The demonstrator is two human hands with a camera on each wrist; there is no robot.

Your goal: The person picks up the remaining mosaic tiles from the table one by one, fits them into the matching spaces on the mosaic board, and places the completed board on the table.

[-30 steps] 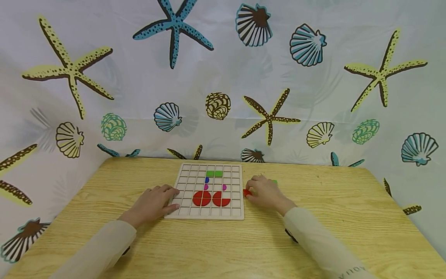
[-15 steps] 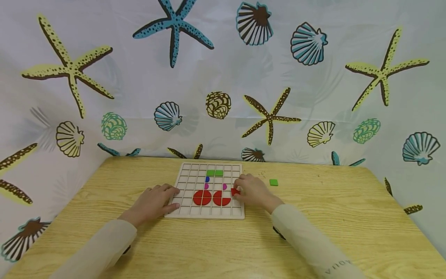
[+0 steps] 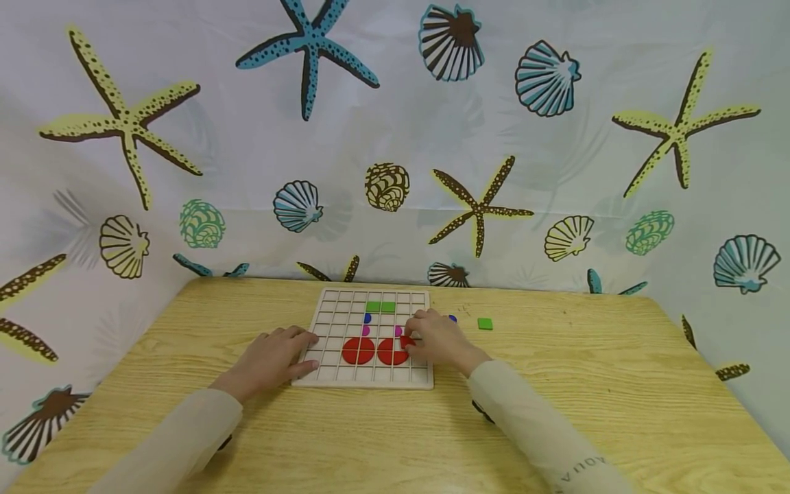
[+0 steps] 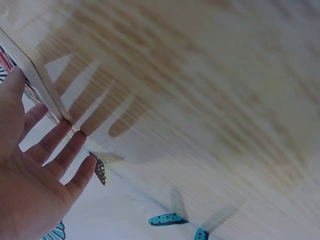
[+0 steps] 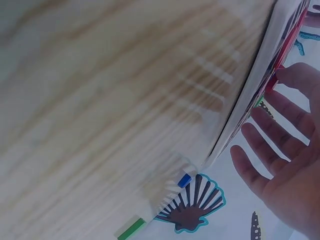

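A pale square board point(image 3: 333, 376) with a grid lies on the table. On it are a full red disc point(image 3: 358, 350) made of pieces and a second red disc point(image 3: 389, 353) whose upper right quarter is covered by a piece in my right hand. That hand point(image 3: 441, 339) pinches the red quarter-circle piece point(image 5: 271, 82) between thumb and index finger, right over the second disc. My left hand point(image 3: 274, 360) rests at the board's left edge, fingers extended, as the left wrist view also shows. Two green squares point(image 3: 380, 307), a blue half-circle point(image 3: 367, 318) and pink half-circles point(image 3: 366, 331) sit farther up the board.
Right of the board, a loose green square point(image 3: 485, 324) and a blue piece point(image 3: 453, 319) lie on the wooden table point(image 3: 555, 384). A white cloth point(image 3: 382, 110) with starfish and shell prints hangs behind and at both sides.
My right hand has carried the red quarter-circle leftward from beside the board to over the second disc. The loose green square and blue piece have come into sight behind it. My left hand has stayed put.
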